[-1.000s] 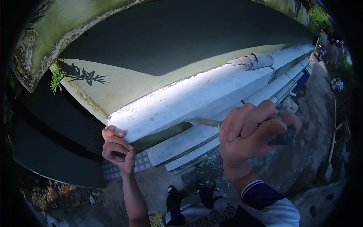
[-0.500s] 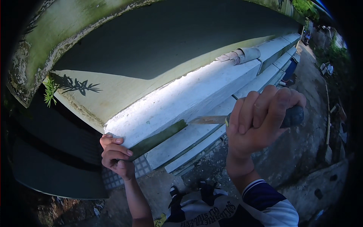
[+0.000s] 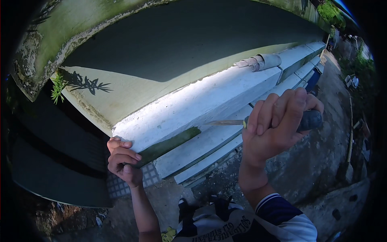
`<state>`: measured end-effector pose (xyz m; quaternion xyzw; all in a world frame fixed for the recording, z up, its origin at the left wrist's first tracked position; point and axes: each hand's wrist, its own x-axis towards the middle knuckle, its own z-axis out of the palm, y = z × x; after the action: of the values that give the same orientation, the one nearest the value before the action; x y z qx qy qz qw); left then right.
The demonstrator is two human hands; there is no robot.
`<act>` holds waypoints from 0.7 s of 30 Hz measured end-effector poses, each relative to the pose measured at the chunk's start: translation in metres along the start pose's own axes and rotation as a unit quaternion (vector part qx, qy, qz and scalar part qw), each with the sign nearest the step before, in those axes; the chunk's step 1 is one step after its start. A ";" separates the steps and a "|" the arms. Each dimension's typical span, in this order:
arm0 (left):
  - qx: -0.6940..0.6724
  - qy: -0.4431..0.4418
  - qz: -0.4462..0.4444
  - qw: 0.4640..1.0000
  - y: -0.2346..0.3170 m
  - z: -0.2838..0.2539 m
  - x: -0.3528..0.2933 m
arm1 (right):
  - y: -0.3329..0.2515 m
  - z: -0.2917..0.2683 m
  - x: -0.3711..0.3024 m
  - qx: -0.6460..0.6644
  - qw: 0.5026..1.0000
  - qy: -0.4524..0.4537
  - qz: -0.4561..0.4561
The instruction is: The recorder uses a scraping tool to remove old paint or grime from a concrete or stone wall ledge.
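Observation:
My right hand (image 3: 278, 121) is wrapped round the dark handle (image 3: 310, 120) of a knife (image 3: 225, 122). Its narrow, brownish metal blade points left, with the tip close to the front face of a white-coated ledge (image 3: 173, 115). Just below and left of the tip, a dark green strip (image 3: 169, 145) runs along that face. At the ledge's left end, my left hand (image 3: 123, 159) grips the corner, fingers curled over the edge. Whether the blade touches the surface is hard to tell.
A rolled greyish cloth (image 3: 264, 62) lies on the ledge farther right. Pale steps (image 3: 197, 155) run below it. Behind rises a greenish wall (image 3: 137, 86) with a small plant (image 3: 58, 88) at its left edge. Concrete ground (image 3: 322, 161) stretches to the right.
The knife blade has turned slightly and shows a thinner profile, its tip a little higher against the ledge. My left hand keeps its place at the corner. The whole view has shifted slightly.

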<state>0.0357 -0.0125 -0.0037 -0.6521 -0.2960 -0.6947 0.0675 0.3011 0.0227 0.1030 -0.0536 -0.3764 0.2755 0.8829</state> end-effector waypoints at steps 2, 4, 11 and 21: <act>0.002 0.017 0.000 1.000 0.001 0.003 0.003 | 0.008 -0.008 -0.002 0.030 0.999 0.013 -0.005; -0.003 0.030 -0.001 1.000 0.004 0.008 0.004 | 0.036 -0.014 -0.007 -0.215 0.972 -0.060 -0.070; -0.007 0.006 -0.001 1.000 0.000 0.001 -0.001 | 0.034 -0.012 -0.009 -0.070 0.997 -0.028 -0.028; 0.003 0.044 -0.006 0.999 0.005 0.011 0.004 | 0.065 -0.033 -0.028 -0.156 0.980 -0.124 -0.001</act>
<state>0.0475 -0.0098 0.0011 -0.6189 -0.2989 -0.7221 0.0787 0.2791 0.0665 0.0426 -0.1555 -0.5214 0.2175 0.8104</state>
